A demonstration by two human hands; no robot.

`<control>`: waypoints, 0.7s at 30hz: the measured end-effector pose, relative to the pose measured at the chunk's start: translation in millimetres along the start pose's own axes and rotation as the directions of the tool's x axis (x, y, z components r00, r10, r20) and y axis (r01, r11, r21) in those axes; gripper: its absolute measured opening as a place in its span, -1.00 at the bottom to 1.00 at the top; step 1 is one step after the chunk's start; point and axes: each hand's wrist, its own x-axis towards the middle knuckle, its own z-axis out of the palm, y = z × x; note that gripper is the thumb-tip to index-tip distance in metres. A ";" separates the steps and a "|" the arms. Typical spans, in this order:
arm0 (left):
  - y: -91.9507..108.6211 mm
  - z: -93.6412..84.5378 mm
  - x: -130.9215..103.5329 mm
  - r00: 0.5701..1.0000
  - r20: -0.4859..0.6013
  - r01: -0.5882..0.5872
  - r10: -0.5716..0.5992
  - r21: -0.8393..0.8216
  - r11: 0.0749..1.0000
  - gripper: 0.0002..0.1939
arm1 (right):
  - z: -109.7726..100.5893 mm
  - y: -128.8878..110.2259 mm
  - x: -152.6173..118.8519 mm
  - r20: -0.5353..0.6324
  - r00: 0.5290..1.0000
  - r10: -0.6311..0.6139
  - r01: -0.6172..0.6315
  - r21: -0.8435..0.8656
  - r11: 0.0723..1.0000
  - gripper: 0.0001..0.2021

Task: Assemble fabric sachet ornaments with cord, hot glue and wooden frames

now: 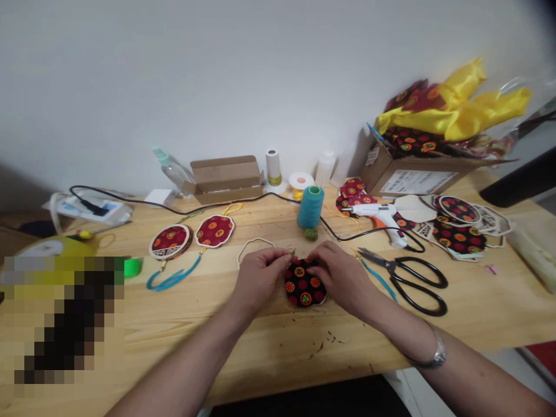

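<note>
A black fabric-covered piece (305, 282) with red and orange flower rounds lies on the table between my hands. My left hand (263, 272) is closed in a pinch at its upper left edge, and a bit of green cord (293, 252) sticks up from the fingertips. At the upper right edge, the fingers of my right hand (339, 269) are closed on the fabric-covered piece. A thin pale outline frame (256, 239) lies just beyond my left hand. The teal thread spool (311, 207) stands past the piece, with a small green tangle (310, 234) at its foot.
Black-handled scissors (403, 278) and a white glue gun (384, 217) with its cable lie to the right. Two red patterned pendants (215, 231) with blue cords rest at left. A cardboard box (382, 171) of fabric stands back right. Dark scraps litter the front.
</note>
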 end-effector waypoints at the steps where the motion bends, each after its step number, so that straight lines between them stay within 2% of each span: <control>1: -0.6 0.0 0.2 1.000 0.004 -0.002 0.002 0.007 1.000 -0.92 | 0.0 0.1 0.3 -0.002 1.000 -0.006 0.006 -0.001 1.000 -0.88; 11: -3.2 1.2 0.2 1.000 0.029 0.007 -0.008 0.026 1.000 -0.92 | -1.1 -0.8 0.8 0.029 1.000 -0.002 0.002 -0.010 1.000 -0.84; 21: -0.2 2.1 -1.5 0.999 0.043 0.001 -0.008 0.146 0.989 -0.88 | -1.5 -0.9 0.3 0.022 1.000 -0.007 0.008 -0.018 1.000 -0.85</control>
